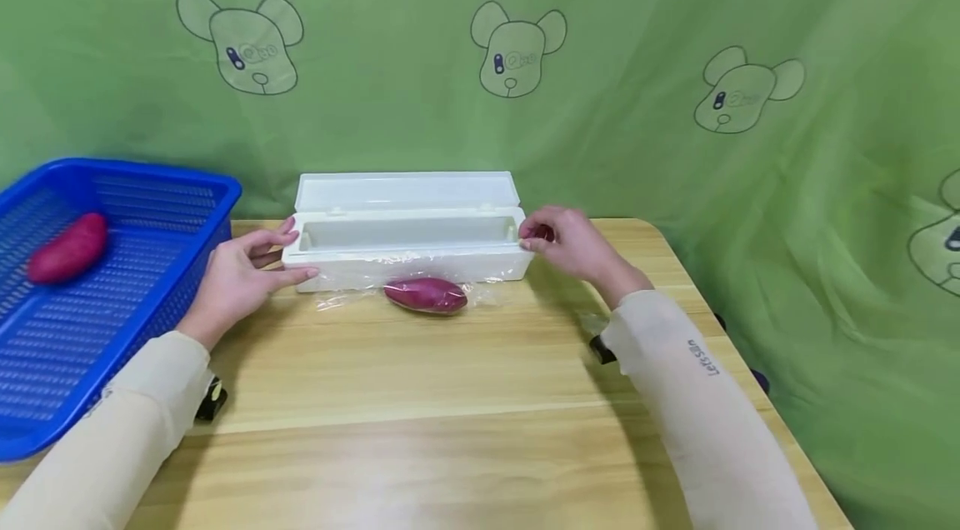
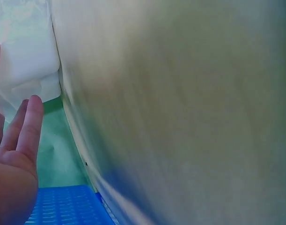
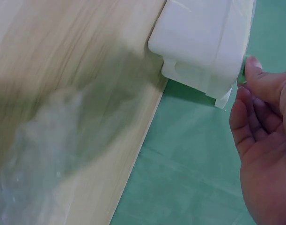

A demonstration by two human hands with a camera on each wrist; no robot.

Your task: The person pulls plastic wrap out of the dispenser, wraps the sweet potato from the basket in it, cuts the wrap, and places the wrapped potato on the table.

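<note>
White dispenser sits between my hands: left spread against its end, right curled, grip unclear. I'd steady it, drawing film evenly over the potato.

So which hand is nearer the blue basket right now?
Left. The left hand is at the white dispenser box's left end, just beside the blue basket; the right hand is at the box's far end.

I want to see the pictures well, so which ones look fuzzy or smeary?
Head view: sharp, evenly lit, soft shadows under the arms on the table. Left wrist view: mostly a smeared blur, only the left hand and blue basket readable. Right wrist view: the white dispenser box is clear, the wood and cling film blurred.
</note>
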